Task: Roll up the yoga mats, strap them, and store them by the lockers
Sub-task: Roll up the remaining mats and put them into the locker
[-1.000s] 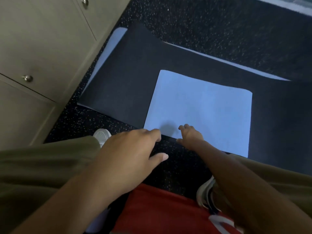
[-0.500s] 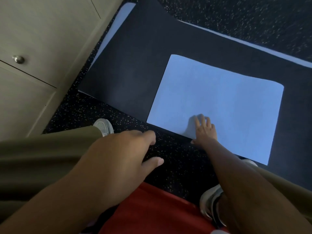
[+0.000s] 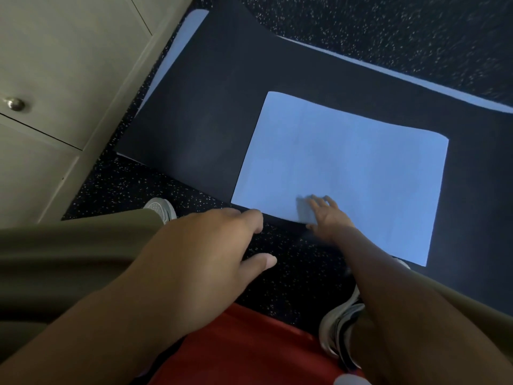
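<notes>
Lockers (image 3: pixel 55 79) at left, dark yoga mat (image 3: pixel 211 107) flat on speckled floor (image 3: pixel 388 29) beside them, its blue end flap (image 3: pixel 347 168) folded over. Left hand (image 3: pixel 211 245) hovers open above near mat edge. Right hand (image 3: pixel 327 215) presses flap's near edge, fingers spread flat.

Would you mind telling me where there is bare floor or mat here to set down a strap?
Bare patches: the dark mat between the lockers and the folded-over blue flap, and the speckled floor beyond the mat's far edge. It is crowded at the near edge, where the left hand, right hand and shoes gather.
</notes>
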A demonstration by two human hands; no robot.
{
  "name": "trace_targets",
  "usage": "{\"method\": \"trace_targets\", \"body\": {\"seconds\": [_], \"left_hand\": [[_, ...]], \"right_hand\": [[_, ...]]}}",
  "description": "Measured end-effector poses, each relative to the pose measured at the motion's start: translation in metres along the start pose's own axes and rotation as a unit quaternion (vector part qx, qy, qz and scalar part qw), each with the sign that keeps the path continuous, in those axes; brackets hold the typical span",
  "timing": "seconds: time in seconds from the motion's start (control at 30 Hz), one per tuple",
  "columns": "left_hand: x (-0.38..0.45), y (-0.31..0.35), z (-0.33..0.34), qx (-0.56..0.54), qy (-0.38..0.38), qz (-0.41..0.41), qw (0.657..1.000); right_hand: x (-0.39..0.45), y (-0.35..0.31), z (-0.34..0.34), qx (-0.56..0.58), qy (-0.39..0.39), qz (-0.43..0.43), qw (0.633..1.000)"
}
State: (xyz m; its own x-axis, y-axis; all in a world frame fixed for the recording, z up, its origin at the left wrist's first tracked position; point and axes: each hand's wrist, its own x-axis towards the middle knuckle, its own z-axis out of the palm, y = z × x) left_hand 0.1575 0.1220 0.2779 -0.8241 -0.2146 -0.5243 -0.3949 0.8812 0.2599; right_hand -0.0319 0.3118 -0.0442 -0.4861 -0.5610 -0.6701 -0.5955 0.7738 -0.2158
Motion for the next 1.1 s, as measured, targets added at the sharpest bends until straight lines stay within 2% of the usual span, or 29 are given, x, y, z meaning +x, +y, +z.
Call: {"method": "trace_targets", "body": {"seconds": [0.17,0.33,0.57,0.8,0.97,1.1], "left_hand": [[-0.001,0.001,-0.005,-0.004,0.013,0.014,1.0],[0.0,0.005,-0.019,-0.007,0.03,0.02,0.999],[-0.005,0.013,-0.042,-0.019,0.064,0.044,0.997],[-0.012,0.014,-0.065,-0.089,0.092,0.082,0.988],[-0.016,0.022,-0.077,-0.117,0.163,0.115,0.973],[-0.027,0.025,-0.078,-0.132,0.132,0.125,0.974]], "right_hand": [[-0.012,-0.006,-0.02,0.056,0.005,0.004,0.998],[-0.026,-0.012,-0.056,0.06,0.05,0.015,0.997],[-0.07,-0.015,-0.139,-0.005,0.1,-0.014,0.995],[-0.162,-0.023,-0.224,-0.041,0.269,-0.022,0.962],[-0.233,-0.039,-0.247,-0.081,0.317,-0.043,0.944],[-0.269,-0.056,-0.244,-0.084,0.338,-0.081,0.934]]}}
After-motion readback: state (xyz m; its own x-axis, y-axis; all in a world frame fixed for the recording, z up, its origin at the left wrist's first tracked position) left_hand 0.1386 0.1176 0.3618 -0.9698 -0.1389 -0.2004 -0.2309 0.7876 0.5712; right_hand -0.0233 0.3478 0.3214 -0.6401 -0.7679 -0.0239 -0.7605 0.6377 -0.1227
